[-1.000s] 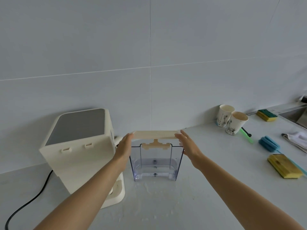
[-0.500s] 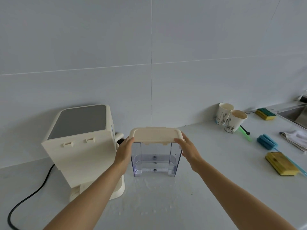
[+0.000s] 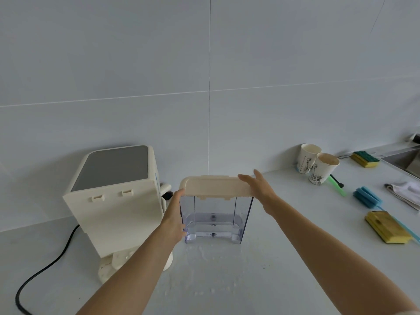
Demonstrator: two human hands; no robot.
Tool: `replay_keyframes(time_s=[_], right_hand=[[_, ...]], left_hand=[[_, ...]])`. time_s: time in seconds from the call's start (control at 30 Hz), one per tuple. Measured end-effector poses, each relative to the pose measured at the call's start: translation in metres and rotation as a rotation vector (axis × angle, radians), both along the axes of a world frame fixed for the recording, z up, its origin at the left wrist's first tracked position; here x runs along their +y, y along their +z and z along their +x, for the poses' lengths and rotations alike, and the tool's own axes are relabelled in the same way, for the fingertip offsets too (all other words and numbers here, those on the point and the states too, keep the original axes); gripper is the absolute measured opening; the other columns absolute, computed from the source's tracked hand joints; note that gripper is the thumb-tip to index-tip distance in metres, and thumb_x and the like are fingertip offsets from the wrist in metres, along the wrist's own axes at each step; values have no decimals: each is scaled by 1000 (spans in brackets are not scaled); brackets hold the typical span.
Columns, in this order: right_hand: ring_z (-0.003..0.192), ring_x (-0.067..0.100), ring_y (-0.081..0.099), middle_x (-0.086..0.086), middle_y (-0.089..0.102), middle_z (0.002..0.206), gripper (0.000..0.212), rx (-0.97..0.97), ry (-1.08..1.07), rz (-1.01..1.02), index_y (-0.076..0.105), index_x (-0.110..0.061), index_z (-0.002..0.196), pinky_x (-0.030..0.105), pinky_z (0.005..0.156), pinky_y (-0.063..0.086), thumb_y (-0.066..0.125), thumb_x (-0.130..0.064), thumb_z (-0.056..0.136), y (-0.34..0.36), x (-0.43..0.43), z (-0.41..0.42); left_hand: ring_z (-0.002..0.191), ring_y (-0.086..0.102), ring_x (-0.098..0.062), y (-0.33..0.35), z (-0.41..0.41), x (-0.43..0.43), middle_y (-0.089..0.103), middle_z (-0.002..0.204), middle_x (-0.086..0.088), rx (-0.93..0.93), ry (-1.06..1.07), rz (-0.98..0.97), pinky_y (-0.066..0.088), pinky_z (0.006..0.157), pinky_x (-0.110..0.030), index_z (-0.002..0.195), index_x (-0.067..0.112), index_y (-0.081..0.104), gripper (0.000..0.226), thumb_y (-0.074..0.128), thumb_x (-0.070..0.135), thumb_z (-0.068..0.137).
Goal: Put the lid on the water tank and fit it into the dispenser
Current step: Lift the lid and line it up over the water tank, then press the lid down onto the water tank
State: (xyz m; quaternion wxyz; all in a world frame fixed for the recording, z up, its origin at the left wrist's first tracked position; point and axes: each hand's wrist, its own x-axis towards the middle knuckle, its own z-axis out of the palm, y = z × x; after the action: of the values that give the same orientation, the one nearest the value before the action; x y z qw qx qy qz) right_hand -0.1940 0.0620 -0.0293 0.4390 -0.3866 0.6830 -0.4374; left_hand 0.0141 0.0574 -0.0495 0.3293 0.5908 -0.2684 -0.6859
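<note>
Since last frame lid (image 3: 214,187) sits down flat on water tank (image 3: 216,218). We rest left hand (image 3: 174,214) on tank side, right hand (image 3: 259,186) flat over lid, no closed grip. Dispenser (image 3: 118,201) just left of tank on surface (image 3: 227,280); left hand nearer.

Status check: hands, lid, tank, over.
Left hand flat on tank's side, right hand pressing lid down. Lid on tank, tank beside dispenser, not fitted. Nothing between them.
</note>
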Motion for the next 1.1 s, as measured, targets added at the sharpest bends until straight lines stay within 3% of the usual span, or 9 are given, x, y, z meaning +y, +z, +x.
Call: replay_keyframes(time_s=[0.13, 0.2, 0.3, 0.4, 0.53, 0.67, 0.87, 0.97, 1.1], right_hand=[[105, 22, 44, 7, 47, 118, 57, 34, 69, 117, 44, -7, 131, 34, 89, 34, 53, -40, 85, 1, -10, 4], [101, 23, 45, 7, 49, 111, 49, 34, 67, 134, 50, -7, 124, 35, 86, 35, 54, -38, 86, -1, -11, 5], [99, 22, 45, 7, 50, 109, 48, 18, 76, 142, 50, -6, 125, 33, 83, 35, 55, -34, 86, -3, -10, 4], [95, 20, 44, 7, 49, 105, 45, 26, 93, 141, 52, -7, 122, 32, 81, 33, 56, -34, 86, -4, -8, 2], [91, 20, 42, 7, 48, 99, 33, 63, 120, 118, 54, -9, 106, 32, 79, 31, 54, -36, 87, -6, -5, 0], [83, 19, 44, 5, 49, 92, 29, 117, 163, 115, 50, -11, 97, 30, 74, 34, 54, -38, 86, -8, 0, -1], [86, 20, 47, 4, 52, 94, 36, 187, 227, 157, 47, -11, 95, 31, 78, 40, 57, -43, 83, -12, 10, -1], [88, 19, 51, 6, 54, 98, 44, 262, 280, 211, 45, -11, 100, 35, 87, 48, 57, -48, 81, -10, 12, 4], [79, 17, 52, 7, 52, 102, 48, 299, 351, 275, 42, -10, 106, 28, 73, 44, 55, -50, 82, -4, 17, 14]], left_hand=[[143, 23, -29, 11, -12, -1, 20, 156, -10, 71, 83, 78, 22, 115, -47, 144, 25, 25, 83, 58, 56, 75], [139, 28, -30, 13, -18, -2, 26, 152, -10, 51, 116, 80, 28, 110, -48, 144, 24, 24, 86, 62, 55, 73], [120, 42, -28, 13, -23, -5, 39, 135, -6, 19, 178, 106, 43, 88, -39, 139, 19, 33, 83, 67, 52, 70], [128, 36, -29, 9, -28, -10, 35, 139, -8, 16, 237, 73, 37, 102, -41, 140, 18, 28, 80, 66, 45, 75], [106, 40, -27, 3, -31, -15, 38, 115, -8, 24, 294, 16, 37, 103, -40, 136, 12, 31, 70, 64, 38, 79], [130, 39, -29, 4, -34, -18, 41, 141, -9, -4, 338, -47, 34, 110, -42, 139, 10, 27, 70, 62, 31, 83], [126, 46, -32, 4, -33, -31, 41, 142, -12, -145, 240, -136, 38, 102, -39, 141, 4, 32, 71, 58, 38, 84], [108, 53, -32, 4, -31, -41, 53, 121, -16, -266, 152, -187, 42, 93, -37, 129, 0, 45, 64, 57, 43, 83], [70, 50, -23, 10, -32, -53, 48, 69, -5, -336, 49, -266, 42, 63, -30, 79, 5, 51, 34, 58, 38, 83]])
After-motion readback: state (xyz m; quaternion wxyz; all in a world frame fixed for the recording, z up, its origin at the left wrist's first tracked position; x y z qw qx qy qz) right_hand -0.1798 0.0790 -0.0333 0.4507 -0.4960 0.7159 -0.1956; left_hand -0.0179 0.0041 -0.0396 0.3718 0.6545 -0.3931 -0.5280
